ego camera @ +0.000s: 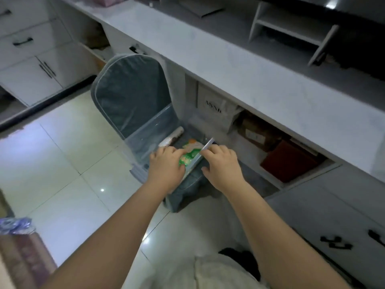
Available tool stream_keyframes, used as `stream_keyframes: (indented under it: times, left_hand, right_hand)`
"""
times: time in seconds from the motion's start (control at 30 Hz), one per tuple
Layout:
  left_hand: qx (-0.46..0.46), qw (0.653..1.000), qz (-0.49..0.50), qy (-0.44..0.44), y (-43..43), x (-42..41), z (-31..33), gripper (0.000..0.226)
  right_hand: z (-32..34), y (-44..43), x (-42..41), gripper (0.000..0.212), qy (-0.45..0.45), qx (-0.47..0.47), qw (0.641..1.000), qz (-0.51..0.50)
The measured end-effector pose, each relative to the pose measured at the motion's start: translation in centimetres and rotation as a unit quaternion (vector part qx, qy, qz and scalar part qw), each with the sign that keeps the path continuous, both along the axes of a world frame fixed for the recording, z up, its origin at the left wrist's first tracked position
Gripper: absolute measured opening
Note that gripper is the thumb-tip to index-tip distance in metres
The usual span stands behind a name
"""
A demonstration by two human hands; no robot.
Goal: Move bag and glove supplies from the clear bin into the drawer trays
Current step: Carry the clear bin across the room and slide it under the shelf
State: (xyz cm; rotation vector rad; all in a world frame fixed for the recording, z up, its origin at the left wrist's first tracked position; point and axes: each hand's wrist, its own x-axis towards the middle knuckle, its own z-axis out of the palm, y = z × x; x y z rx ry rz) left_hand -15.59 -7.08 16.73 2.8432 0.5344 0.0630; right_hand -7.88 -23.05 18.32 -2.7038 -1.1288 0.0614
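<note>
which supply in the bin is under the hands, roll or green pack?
The green pack: the left hand lies on it and the right hand is at its edge. The white roll lies untouched at the bin's far left.

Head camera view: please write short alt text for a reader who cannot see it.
Two bare hands reach into a clear bin on a grey chair: the left hand lies on a green packet, the right hand beside it. A white roll lies behind.

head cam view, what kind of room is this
Probably a home study or office corner: a long white desk with open cubbies below, white cabinets with black handles, and a padded chair on a tiled floor.
</note>
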Motion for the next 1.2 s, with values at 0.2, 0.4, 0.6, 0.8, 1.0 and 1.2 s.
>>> stream_keyframes:
  times: [0.2, 0.4, 0.6, 0.8, 1.0, 1.2]
  left_hand:
    - [-0.031, 0.998, 0.001, 0.059, 6.9, -0.1, -3.2, 0.044]
    - [-0.033, 0.992, -0.02, 0.12, 11.4, 4.0, -7.0, 0.047]
    - [-0.047, 0.978, -0.058, 0.195, 14.5, 6.0, -11.0, 0.047]
    - [-0.042, 0.963, -0.179, 0.195, 17.6, 10.1, -13.4, 0.05]
    - [-0.055, 0.926, -0.335, 0.164, 24.5, 12.6, -14.6, 0.052]
    - [-0.06, 0.919, -0.344, 0.18, 32.3, 13.1, -16.5, 0.055]
  right_hand:
    - [-4.3, 6.5, -1.1, 0.047, 0.045, -0.023, 0.998, -0.022]
    - [-9.5, 11.2, 2.4, 0.051, 0.146, -0.033, 0.986, -0.076]
    - [-13.2, 14.7, 4.6, 0.074, 0.244, -0.085, 0.959, -0.115]
    - [-14.7, 17.0, 4.9, 0.067, 0.231, -0.122, 0.944, -0.2]
    - [-16.0, 20.3, 0.0, 0.061, 0.268, -0.075, 0.884, -0.375]
    - [-18.0, 24.0, -4.6, 0.094, 0.301, -0.067, 0.807, -0.504]
